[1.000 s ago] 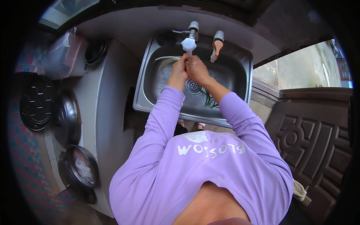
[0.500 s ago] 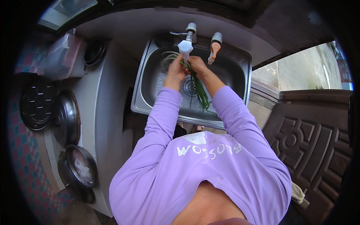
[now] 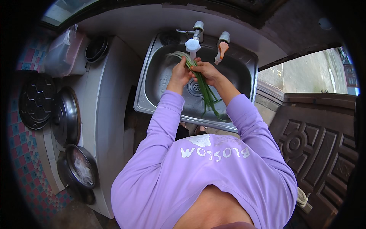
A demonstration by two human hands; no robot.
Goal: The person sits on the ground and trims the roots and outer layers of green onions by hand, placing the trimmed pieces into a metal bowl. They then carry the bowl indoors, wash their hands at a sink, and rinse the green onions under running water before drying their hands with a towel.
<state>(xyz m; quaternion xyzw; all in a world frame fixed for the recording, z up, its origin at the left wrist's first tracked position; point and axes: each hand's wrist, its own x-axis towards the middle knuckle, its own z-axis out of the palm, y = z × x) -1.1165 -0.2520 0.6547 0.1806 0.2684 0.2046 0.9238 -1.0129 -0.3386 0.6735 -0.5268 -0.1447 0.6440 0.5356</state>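
A bunch of green onions slants across the sink, its pale ends at the upper left and its green leaves hanging down to the right past the drain. My left hand grips the bunch near the pale ends. My right hand closes round it just beside, with thumb and fingers on the stalks. Right above both hands is a tap with a white head, and water seems to run from it onto the onions. The metal sink shows wet spots on its left side.
An orange-handled tap stands to the right. A dark scrubbing pad lies at the sink's back left corner. Along the left counter are black bowls, a plastic box, lids and a pan. A carved door is on the right.
My right hand has turned and shifted slightly down and right along the stalks. The green leaves now hang more spread out, with their tips farther right. The left hand keeps its hold.
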